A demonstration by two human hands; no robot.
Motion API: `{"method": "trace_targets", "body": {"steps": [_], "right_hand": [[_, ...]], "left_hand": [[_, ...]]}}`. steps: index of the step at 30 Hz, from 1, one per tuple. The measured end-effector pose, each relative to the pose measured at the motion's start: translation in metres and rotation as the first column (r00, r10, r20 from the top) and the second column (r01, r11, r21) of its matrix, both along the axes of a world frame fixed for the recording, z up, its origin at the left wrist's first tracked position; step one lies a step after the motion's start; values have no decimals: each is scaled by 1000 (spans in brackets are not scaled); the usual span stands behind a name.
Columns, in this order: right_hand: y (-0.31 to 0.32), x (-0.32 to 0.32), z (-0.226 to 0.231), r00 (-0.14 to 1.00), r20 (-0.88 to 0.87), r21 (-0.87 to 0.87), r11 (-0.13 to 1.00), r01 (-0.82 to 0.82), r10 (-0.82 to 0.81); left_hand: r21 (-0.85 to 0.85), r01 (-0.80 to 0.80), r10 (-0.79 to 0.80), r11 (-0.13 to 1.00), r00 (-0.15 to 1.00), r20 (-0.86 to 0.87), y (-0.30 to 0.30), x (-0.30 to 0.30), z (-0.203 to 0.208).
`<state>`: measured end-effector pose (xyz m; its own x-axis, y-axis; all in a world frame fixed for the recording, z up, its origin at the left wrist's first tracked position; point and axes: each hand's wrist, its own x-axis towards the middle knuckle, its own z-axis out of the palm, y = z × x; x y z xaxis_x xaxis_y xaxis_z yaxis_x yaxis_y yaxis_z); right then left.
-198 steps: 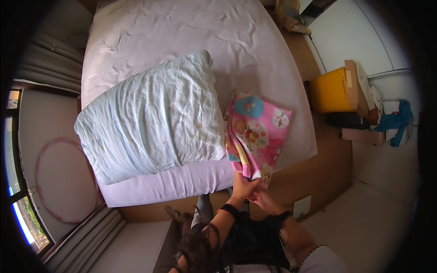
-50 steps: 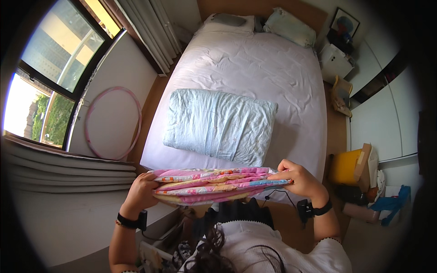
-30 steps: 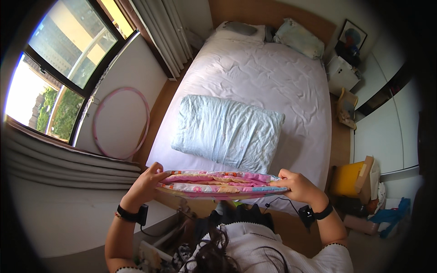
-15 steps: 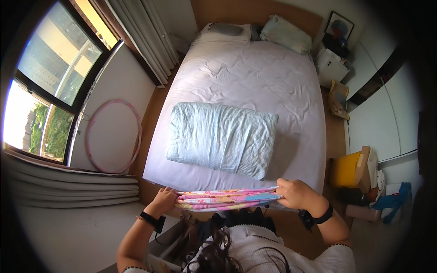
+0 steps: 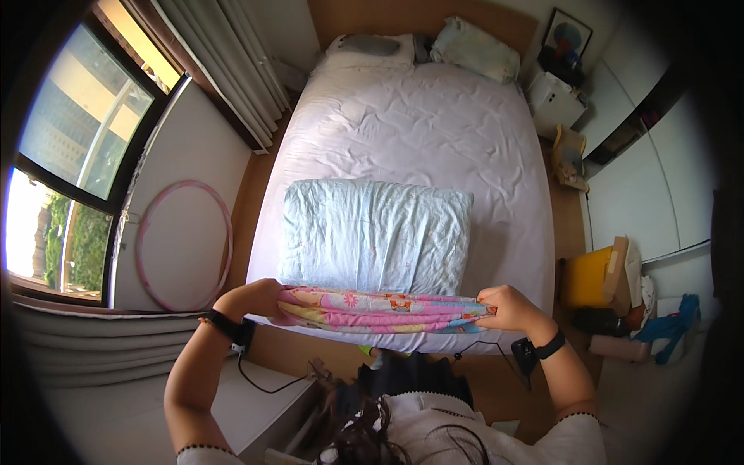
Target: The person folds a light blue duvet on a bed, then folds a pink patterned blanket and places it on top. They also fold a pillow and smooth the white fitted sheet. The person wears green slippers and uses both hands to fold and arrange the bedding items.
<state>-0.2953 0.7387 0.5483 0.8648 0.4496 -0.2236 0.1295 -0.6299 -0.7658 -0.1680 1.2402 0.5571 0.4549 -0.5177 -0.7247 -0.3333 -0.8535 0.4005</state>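
Stretched between my hands is a folded patterned cloth [image 5: 380, 311], mostly pink with yellow, white and blue patches and printed flowers. My left hand [image 5: 260, 299] is closed round its left end, and my right hand [image 5: 508, 308] grips the right end. The cloth hangs in long loose folds, level with the foot of the bed [image 5: 418, 124]. Just beyond it lies a folded pale blue quilt [image 5: 376, 232] on the lilac sheet. The fingertips of my left hand are partly hidden by the cloth.
Two pillows [image 5: 477, 50] rest at the headboard. A pink hoop [image 5: 139, 256] leans on the wall under the window. Along the right side are a small wooden chair [image 5: 570, 159], a yellow box [image 5: 585, 279] and a blue cloth [image 5: 678, 329]. A white ledge [image 5: 194, 407] stands at lower left.
Both hands have lifted the cloth up and forward, nearer the quilt. My left hand has shifted left, and more of the cloth's printed face shows.
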Motion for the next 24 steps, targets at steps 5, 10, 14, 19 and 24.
{"method": "trace_targets", "body": {"steps": [5, 10, 14, 19, 24], "right_hand": [[-1, 41, -25, 993, -103, 63, 995, 73, -66], [-22, 138, -99, 930, -297, 46, 970, 238, -214], [-9, 216, -218, 816, -276, 185, 805, 563, -508], [22, 208, -326, 454, -433, 79, 469, 880, -779], [55, 146, -363, 505, -417, 217, 457, 863, -756]], "left_hand": [[140, 106, -76, 984, 976, -205, -7, 75, 3], [147, 126, -123, 981, 992, -26, 3, 185, -59], [-402, -217, 449, 889, 581, 679, -1, 227, -176], [-171, -720, 721, 672, 584, 374, -17, 174, -320], [-259, -896, 879, 361, 419, -227, 29, 100, -362]]}}
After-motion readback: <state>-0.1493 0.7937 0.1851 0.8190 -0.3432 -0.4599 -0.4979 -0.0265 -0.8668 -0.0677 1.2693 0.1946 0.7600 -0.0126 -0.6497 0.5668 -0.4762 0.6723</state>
